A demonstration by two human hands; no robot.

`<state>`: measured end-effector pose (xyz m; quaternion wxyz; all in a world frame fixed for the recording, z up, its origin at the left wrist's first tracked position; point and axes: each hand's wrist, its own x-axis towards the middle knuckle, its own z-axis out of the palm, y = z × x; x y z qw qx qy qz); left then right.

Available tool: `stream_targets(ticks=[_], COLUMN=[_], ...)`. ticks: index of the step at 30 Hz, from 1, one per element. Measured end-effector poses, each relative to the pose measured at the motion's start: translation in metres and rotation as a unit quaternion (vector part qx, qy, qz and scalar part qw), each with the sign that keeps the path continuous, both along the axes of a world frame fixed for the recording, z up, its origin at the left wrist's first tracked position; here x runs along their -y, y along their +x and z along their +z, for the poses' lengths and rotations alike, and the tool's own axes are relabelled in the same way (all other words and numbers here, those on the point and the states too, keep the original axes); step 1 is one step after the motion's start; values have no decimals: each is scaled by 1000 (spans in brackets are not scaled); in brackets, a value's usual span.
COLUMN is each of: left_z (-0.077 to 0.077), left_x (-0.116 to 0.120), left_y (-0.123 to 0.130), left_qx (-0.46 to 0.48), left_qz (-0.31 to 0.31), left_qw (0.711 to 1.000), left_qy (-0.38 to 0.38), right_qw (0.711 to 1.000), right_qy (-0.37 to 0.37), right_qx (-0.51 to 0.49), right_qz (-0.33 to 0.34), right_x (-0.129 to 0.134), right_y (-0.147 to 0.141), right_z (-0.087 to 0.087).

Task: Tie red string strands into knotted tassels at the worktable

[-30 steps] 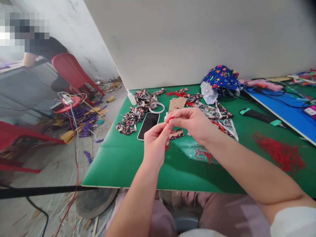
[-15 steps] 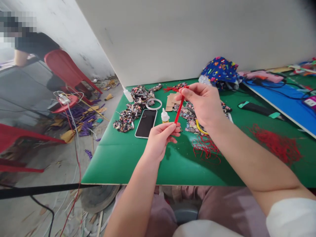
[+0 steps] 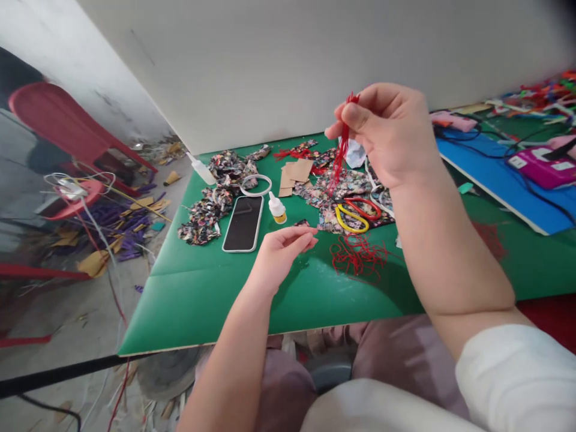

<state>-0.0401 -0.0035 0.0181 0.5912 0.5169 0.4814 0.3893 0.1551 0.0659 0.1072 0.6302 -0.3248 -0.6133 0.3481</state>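
Observation:
Raised above the table, my right hand (image 3: 391,129) pinches a bundle of red threads (image 3: 344,147) near its top end, and the loose strands hang down. My left hand (image 3: 281,249) is low over the green table, its thumb and fingers drawn together with nothing showing in them. To the right of it lies a loose tangle of red thread (image 3: 360,255). Just behind that tangle, scissors with one yellow and one red handle (image 3: 353,219) rest on patterned fabric (image 3: 326,207). A small white bottle with a yellow label (image 3: 278,210) stands beyond my left hand.
A phone (image 3: 243,225), a white ring (image 3: 255,185), brown card pieces (image 3: 294,174) and a white squeeze bottle (image 3: 202,171) are among bunched floral fabric (image 3: 207,210). A blue board (image 3: 504,186) bears a purple device (image 3: 544,168). Red chairs (image 3: 58,120) stand left.
My right hand has risen, drawing the red bundle out of my left hand; its strands now hang loose. My left hand stays low. The view has turned to the right.

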Motion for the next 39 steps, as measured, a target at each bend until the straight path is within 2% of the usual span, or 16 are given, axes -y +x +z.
stream_targets(ticks=[2,4,6,8,10,12,14,16,18,20,25,28,30,32,35,39], left_z=[-5,-10,-14,-18,-20,-22,-23,-24,-26,-27,-17,1,14,27,40,45], left_x=[-1,-1,-1,0,1,0,-1,-2,-4,-6,-14,-21,-26,-30,-32,-33], left_y=[3,9,17,27,36,45,51,55,58,58,53,51,52,52,51,44], left_qx=[-95,-207,-308,-386,-442,-472,-482,-481,-473,-455,-371,-277,-200,-121,-35,53], left_qz=[-24,-80,-153,-217,-258,-286,-301,-312,-318,-311,-240,-176,-127,-78,-1,26], left_qw=[993,963,906,833,761,705,677,669,675,700,824,903,941,962,968,963], left_qy=[61,151,248,331,398,446,469,473,468,455,355,278,242,231,248,262], right_qw=[1000,1000,1000,999,998,998,997,996,997,997,995,995,994,993,993,998], right_qy=[2,8,21,35,44,47,53,65,70,69,80,82,88,88,79,32], right_qx=[11,8,-2,-8,-25,-31,-23,-9,3,11,-13,-19,-28,-33,-20,26], right_qz=[-2,-1,5,21,32,39,44,52,46,34,51,48,55,73,90,54], right_x=[5,10,13,16,17,18,18,17,19,22,33,35,33,31,26,21], right_y=[8,15,19,21,22,24,29,34,39,44,53,58,60,61,58,47], right_z=[6,11,14,16,17,19,20,21,21,22,28,30,31,30,27,22])
